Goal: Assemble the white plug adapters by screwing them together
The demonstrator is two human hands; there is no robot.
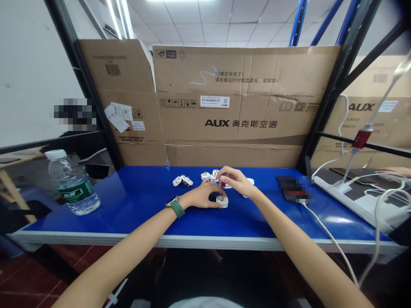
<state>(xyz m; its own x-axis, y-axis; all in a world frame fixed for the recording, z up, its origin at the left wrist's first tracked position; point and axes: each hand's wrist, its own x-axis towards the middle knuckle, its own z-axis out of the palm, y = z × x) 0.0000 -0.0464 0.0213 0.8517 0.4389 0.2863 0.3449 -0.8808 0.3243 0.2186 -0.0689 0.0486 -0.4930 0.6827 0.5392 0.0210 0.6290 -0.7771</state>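
My left hand (pixel 204 195) rests on the blue table, its thumb and fingers closed around the sides of a small white plug (pixel 225 202). In my right hand (pixel 236 179) is a small screwdriver (pixel 223 185) with a reddish handle, pinched upright in the fingertips. Its shaft points down at the top of the plug, though I cannot make out exactly where the tip sits. Just behind my hands stand several more white plugs (pixel 205 176), partly covered by my right hand. A white piece (pixel 249 182) shows beyond my right wrist.
Left of my hands lie several white plug parts (pixel 183 181) with pins. A water bottle (pixel 73 184) stands at the table's left end. To the right are a phone (pixel 293 189) with a cable and a white power strip (pixel 349 201). A cardboard sheet (pixel 231 98) closes off the back.
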